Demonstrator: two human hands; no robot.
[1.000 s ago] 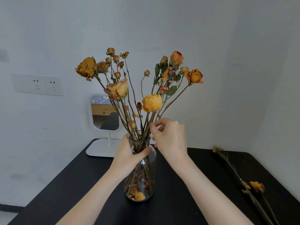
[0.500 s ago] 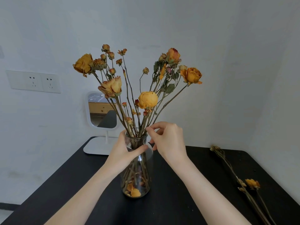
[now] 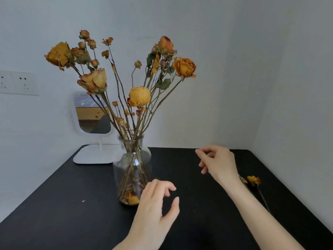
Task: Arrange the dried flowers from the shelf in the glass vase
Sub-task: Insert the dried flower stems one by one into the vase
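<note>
most of the dried flowers [image 3: 139, 96] stand in the glass vase [image 3: 132, 170] mid-table. i judge the loose stems [image 3: 253, 180] near the right wall are what's left. my left hand [image 3: 155, 204] and right hand [image 3: 218, 163] hover loosely curled, holding nothing. bare black table [image 3: 54, 204] lies between vase and stems; the mirror [image 3: 92, 114] crowds the back left.

Bare left hand [image 3: 155, 206], right hand [image 3: 219, 164]
</note>
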